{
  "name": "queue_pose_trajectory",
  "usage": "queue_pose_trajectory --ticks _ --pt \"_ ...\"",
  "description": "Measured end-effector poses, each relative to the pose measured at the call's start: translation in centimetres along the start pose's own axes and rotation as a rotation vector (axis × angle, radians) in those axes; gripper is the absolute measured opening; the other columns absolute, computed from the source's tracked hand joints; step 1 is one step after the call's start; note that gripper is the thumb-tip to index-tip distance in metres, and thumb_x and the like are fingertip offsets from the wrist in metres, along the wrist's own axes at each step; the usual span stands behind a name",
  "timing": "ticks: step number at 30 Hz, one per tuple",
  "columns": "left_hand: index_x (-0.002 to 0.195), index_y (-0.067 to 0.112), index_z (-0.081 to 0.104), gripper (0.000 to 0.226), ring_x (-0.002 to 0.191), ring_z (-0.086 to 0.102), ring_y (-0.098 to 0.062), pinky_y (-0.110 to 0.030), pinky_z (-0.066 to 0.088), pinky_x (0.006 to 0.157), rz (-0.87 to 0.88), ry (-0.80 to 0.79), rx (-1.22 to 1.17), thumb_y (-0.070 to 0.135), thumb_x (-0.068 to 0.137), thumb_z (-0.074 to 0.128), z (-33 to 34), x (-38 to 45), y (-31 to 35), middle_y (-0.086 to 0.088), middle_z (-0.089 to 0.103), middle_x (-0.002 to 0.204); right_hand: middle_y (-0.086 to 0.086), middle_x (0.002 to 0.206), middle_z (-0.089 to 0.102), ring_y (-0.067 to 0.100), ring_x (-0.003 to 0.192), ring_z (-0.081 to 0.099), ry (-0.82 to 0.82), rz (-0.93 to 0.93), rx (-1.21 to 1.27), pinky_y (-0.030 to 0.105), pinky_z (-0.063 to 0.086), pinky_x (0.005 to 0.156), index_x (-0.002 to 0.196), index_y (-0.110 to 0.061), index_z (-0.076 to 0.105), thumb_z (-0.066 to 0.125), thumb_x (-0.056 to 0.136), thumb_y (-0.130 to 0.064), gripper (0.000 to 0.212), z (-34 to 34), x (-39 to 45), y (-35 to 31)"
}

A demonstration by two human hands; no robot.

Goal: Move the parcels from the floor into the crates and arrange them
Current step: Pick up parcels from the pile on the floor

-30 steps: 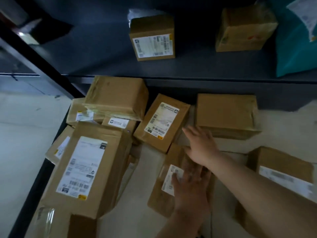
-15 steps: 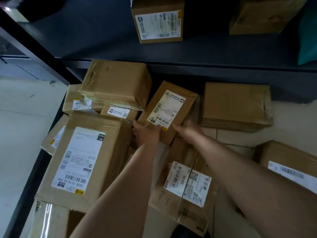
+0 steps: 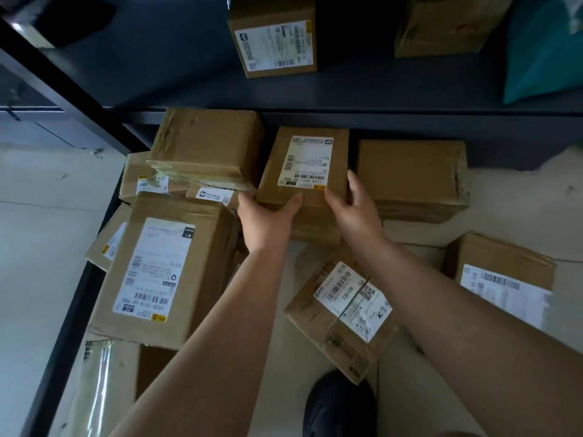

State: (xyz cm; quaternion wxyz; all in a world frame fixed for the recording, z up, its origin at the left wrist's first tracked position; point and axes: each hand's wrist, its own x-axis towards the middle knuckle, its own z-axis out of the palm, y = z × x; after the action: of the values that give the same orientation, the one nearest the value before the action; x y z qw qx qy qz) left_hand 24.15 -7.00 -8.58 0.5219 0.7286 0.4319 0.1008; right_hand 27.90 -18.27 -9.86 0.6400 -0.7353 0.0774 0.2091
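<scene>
Several brown cardboard parcels lie on the pale floor below a dark shelf. Both hands hold one labelled parcel [image 3: 304,165] at its near end: my left hand [image 3: 268,216] grips the near left corner, thumb on top, and my right hand [image 3: 353,206] grips the near right corner. The parcel sits squared up between a plain taped parcel [image 3: 208,146] on the left and a plain parcel [image 3: 413,178] on the right. A large labelled parcel [image 3: 164,269] lies at the left. Under my right forearm rests another labelled parcel [image 3: 344,313].
The dark shelf [image 3: 362,93] above holds a labelled box [image 3: 274,36], a plain box [image 3: 441,23] and a teal bag [image 3: 545,48]. A further labelled parcel [image 3: 501,275] lies at the right. My dark shoe [image 3: 340,405] stands at the bottom. A black post [image 3: 66,86] runs diagonally at the left.
Both hands left the lower parcel and took hold of the labelled parcel farther back. That parcel has turned from tilted to straight and has come up a little.
</scene>
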Motion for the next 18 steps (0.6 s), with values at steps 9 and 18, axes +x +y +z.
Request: queue_pose_trajectory --ticks 9,18 --pt "0.106 0.025 0.047 0.045 0.087 0.06 -0.015 -0.028 0.053 0.072 0.171 -0.208 0.026 0.028 0.073 0.078 -4.0 -9.6 -0.3 0.015 0.055 0.092 -0.001 0.128 0.055 0.012 0.115 0.054 0.359 -0.183 0.108 0.031 0.048 0.096 0.133 -0.017 0.042 0.049 0.092 -0.008 0.043 -3.4 -12.4 -0.2" --pt "0.112 0.011 0.061 0.033 0.082 0.057 -0.01 -0.023 0.041 0.069 0.004 -0.29 0.16 0.036 0.095 0.05 -5.7 -12.1 -5.7 -0.001 0.064 0.096 0.011 0.12 0.054 0.024 0.107 0.051 0.475 0.229 0.011 0.019 0.03 0.073 0.131 -0.003 0.043 0.037 0.101 -0.021 0.036 -6.6 -17.0 6.0"
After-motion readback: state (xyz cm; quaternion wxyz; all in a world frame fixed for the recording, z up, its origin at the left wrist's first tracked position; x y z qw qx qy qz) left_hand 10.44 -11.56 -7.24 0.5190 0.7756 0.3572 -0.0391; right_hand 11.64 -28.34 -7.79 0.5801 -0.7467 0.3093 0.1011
